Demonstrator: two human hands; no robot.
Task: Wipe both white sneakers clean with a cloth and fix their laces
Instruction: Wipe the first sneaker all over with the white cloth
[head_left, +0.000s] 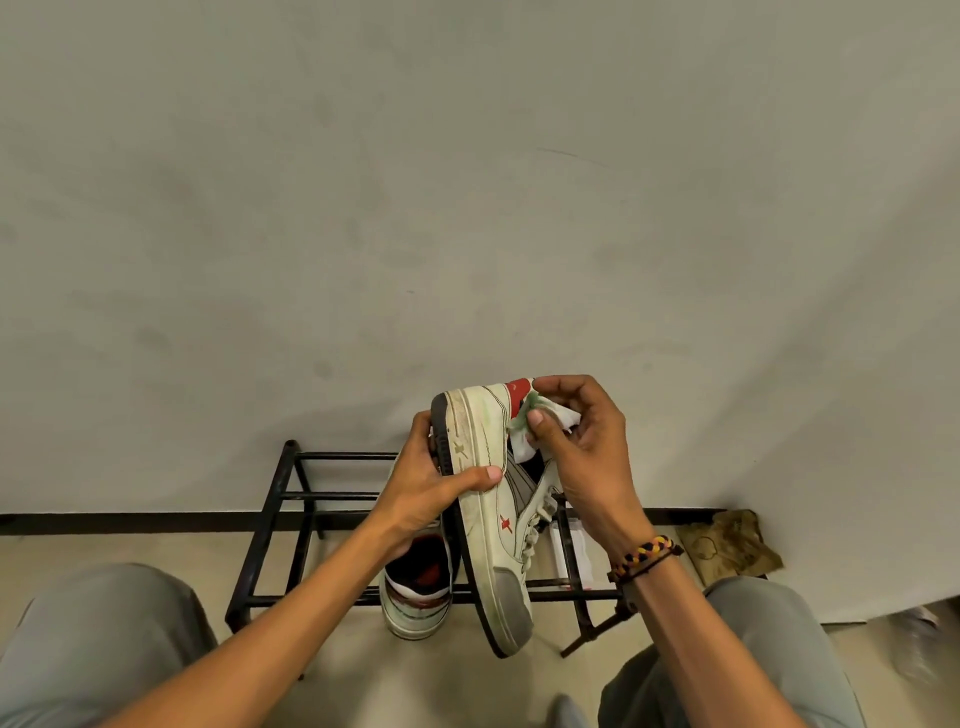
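Note:
A white sneaker (491, 525) with grey toe cap, red heel patch and dark sole is held on its side above the rack, heel away from me. My left hand (431, 488) grips its sole edge, thumb across the side panel. My right hand (576, 436) pinches a crumpled white cloth (524, 441), stained greenish, against the sneaker's heel collar. Its laces hang loose on the right side. The second sneaker (415, 603) stands on the black rack below, heel toward me, partly hidden by my left forearm.
A low black metal shoe rack (291, 499) stands against the pale wall. White paper (574, 556) lies under the rack's right part. A crumpled brown paper bag (727, 545) lies on the floor at the right. My grey-trousered knees fill the lower corners.

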